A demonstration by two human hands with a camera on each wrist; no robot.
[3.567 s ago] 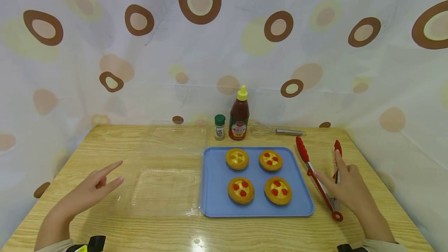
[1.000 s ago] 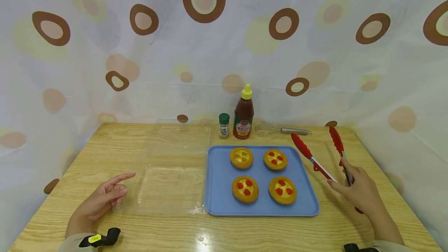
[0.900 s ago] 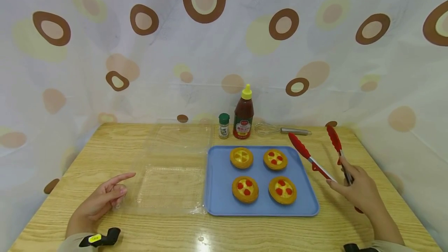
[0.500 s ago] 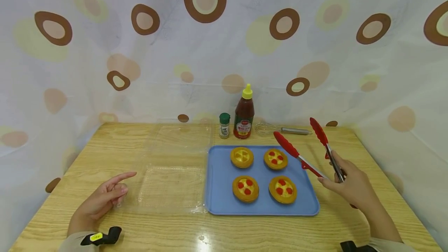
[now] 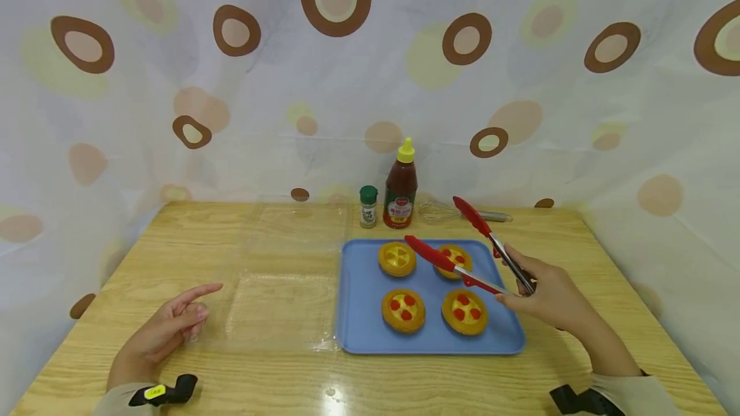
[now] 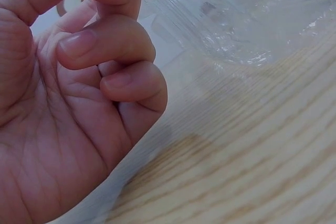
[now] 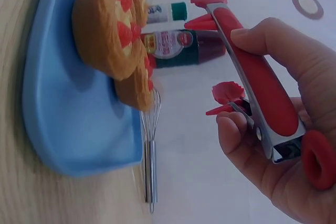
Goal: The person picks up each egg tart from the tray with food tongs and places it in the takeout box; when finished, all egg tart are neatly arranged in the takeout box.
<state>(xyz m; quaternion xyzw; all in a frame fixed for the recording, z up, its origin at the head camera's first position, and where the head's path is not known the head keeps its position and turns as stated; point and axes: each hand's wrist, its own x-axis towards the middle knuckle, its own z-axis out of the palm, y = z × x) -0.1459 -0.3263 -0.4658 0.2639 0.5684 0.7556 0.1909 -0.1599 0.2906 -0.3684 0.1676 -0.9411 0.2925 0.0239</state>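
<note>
Red-tipped metal tongs with red handle strips (image 7: 257, 80) are hanging in the air over the back right part of a shallow blue rectangular tray (image 5: 361, 332), and we are holding them near the hinge end in our right hand (image 5: 549, 291). That grip is clamping on the handles, thumb on one arm and fingers on the other, while the tongs' two tips are standing well apart. In the head view, one arm is crossing in front of a tart and the other in front of the whisk.

On the tray, three round golden tarts with red pieces (image 5: 403, 311) and one plain yellow-topped tart (image 5: 397, 259) are lying in two rows. Behind them, a brown sauce bottle with a yellow nozzle (image 5: 401, 188), a small green-capped shaker (image 5: 368, 207) and a silver wire whisk (image 5: 437, 211) are lining the back of the wooden worktop (image 5: 248, 381).

Left of the tray, a clear plastic container (image 5: 283, 313) is lying beside our left hand (image 5: 164, 332), whose index finger is pointing while the others are curling loosely around nothing.
</note>
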